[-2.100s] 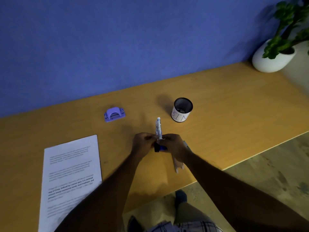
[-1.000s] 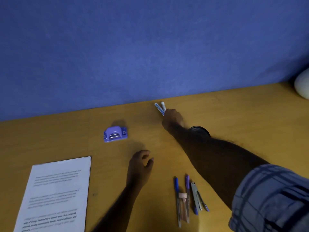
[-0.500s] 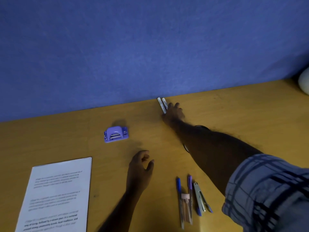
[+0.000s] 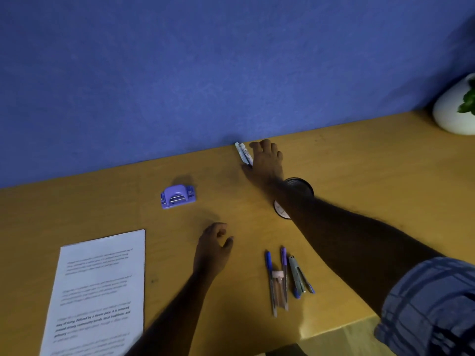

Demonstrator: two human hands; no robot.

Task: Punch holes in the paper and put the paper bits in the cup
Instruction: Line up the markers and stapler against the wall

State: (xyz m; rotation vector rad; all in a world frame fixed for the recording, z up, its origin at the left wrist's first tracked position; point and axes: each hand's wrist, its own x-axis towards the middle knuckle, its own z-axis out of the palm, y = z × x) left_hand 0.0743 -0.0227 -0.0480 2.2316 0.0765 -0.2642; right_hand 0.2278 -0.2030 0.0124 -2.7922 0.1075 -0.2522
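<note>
A printed sheet of paper (image 4: 97, 291) lies flat at the front left of the desk. The purple hole punch (image 4: 177, 196) sits beyond it, near the middle. The black mesh cup (image 4: 302, 187) with a white label is mostly hidden under my right forearm. My right hand (image 4: 266, 160) reaches to the back of the desk, fingers spread flat beside two white markers (image 4: 243, 153) lying against the wall. My left hand (image 4: 214, 249) rests on the desk in the middle, fingers loosely curled, holding nothing.
Several pens and a small stapler (image 4: 285, 276) lie in a row near the front edge, right of my left hand. A white plant pot (image 4: 453, 114) stands at the far right against the blue wall. The desk's front edge (image 4: 334, 327) runs at the lower right.
Both hands held the markers in front of the cup. My right hand then carried them to the wall, laid them down, and its fingers opened. My left hand dropped to the desk.
</note>
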